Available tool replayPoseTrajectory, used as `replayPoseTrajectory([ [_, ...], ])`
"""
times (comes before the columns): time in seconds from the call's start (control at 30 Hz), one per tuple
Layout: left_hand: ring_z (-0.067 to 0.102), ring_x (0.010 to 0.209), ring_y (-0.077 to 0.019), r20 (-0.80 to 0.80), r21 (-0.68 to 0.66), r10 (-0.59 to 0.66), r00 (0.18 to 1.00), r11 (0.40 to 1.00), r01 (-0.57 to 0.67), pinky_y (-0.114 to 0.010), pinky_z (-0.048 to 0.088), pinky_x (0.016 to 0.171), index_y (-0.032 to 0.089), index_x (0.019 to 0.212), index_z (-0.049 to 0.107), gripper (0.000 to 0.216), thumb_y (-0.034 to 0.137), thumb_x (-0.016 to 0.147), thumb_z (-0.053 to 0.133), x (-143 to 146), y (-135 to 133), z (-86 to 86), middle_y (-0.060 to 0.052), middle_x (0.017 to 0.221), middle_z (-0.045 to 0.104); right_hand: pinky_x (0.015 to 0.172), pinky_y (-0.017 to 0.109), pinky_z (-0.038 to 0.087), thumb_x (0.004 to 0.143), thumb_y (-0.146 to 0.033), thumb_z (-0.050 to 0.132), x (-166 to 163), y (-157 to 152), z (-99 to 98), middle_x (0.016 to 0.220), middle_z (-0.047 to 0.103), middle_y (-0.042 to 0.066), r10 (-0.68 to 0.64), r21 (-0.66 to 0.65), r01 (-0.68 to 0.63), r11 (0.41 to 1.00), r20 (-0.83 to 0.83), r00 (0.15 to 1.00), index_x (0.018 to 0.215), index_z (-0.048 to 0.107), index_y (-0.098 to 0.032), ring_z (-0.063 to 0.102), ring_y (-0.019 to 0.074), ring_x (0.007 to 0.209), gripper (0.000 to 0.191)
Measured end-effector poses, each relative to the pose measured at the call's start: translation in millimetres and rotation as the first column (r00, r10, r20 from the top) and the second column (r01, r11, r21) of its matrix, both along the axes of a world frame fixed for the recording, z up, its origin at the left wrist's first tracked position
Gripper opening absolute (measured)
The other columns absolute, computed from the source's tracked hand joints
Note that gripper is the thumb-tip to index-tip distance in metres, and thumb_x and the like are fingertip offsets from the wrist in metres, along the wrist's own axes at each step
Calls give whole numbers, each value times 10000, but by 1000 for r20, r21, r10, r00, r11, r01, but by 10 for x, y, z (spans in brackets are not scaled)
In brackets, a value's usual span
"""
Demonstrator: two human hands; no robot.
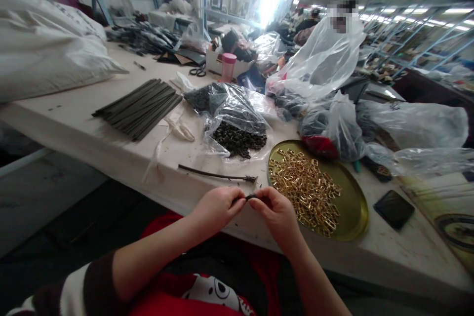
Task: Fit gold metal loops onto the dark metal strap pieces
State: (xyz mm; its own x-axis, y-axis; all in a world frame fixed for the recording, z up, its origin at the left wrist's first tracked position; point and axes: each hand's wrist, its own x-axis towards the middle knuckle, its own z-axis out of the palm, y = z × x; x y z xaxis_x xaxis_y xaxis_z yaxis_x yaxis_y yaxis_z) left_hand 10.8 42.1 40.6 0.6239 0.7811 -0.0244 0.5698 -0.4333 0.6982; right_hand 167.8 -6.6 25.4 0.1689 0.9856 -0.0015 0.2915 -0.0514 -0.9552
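Note:
My left hand and my right hand meet at the table's front edge, both closed in a pinch. Between their fingertips is a small dark piece, too small to make out its kind. Just beyond the fingers lies a thin dark strip with a small fitting at its right end. To the right of my right hand, a round gold-coloured tray bears a heap of small gold buckles. Behind the strip, an open clear plastic bag spills small black pieces.
A bundle of dark strips lies at the left, near a large white sack. Scissors and a pink-lidded jar stand further back. Filled plastic bags crowd the right side. A black phone-like object lies right of the tray.

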Motion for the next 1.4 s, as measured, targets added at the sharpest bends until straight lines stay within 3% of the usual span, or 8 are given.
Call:
replayPoseTrajectory([
  [0.1,537,660,-150,-16,-34,-39,999,999,38,-223,338,580,172,744,611,211,267,808,433,-25,-32,-6,-16,698,614,600,254,415,736,-278,598,-25,-78,8,659,591,-5,17,91,-29,995,125,992,704,609,-202,533,140,628,83],
  [0.27,524,633,-134,83,-149,-2,997,989,14,-210,348,562,163,759,611,227,283,807,424,-11,-64,6,-2,676,604,586,260,452,741,-313,595,-61,-96,-8,655,608,-6,-13,4,14,1000,-144,990,820,609,-195,567,139,607,142],
  [0.53,498,595,-118,258,-287,153,954,955,-76,-226,384,576,140,980,485,217,189,799,376,6,-108,-71,25,646,540,569,244,413,743,-330,600,-255,-112,-144,649,562,-17,-124,14,129,992,-194,973,736,574,-192,511,128,608,141],
  [0.7,491,600,-109,314,-317,148,938,947,-43,-232,396,607,159,1019,419,225,154,800,365,1,-107,-90,41,648,520,646,269,404,863,-354,417,-276,-141,-102,721,546,13,-135,144,148,978,-92,986,738,610,-194,508,144,690,281],
  [0.83,543,682,-117,360,-393,116,926,919,38,-243,428,672,166,1023,412,206,173,820,382,-3,-104,-86,12,733,566,651,261,427,787,-363,553,-271,-118,-120,780,579,5,-170,-9,174,985,-281,945,883,589,-222,538,146,711,174],
  [0.93,572,825,-136,389,-427,109,915,901,74,-259,435,750,169,1008,422,189,175,820,407,-5,-84,-124,-41,902,603,741,295,446,762,-379,580,-289,-117,-188,913,624,28,-107,-126,58,990,-430,896,1023,567,-234,571,178,834,298],
  [1.13,548,621,-132,156,-436,160,975,896,-77,-243,422,589,163,1026,427,267,305,805,478,-42,1,-237,8,694,586,692,281,450,747,-357,599,-343,-144,-284,802,624,14,-155,-169,87,982,-442,883,923,588,-202,571,166,749,235],
  [1.4,533,703,-129,145,-421,22,989,906,42,-225,398,623,170,905,516,151,210,773,455,-94,-15,-74,7,790,589,580,209,392,747,-337,596,-345,-103,-357,679,531,-41,-191,-229,88,969,-477,858,828,522,-203,493,97,604,173],
])
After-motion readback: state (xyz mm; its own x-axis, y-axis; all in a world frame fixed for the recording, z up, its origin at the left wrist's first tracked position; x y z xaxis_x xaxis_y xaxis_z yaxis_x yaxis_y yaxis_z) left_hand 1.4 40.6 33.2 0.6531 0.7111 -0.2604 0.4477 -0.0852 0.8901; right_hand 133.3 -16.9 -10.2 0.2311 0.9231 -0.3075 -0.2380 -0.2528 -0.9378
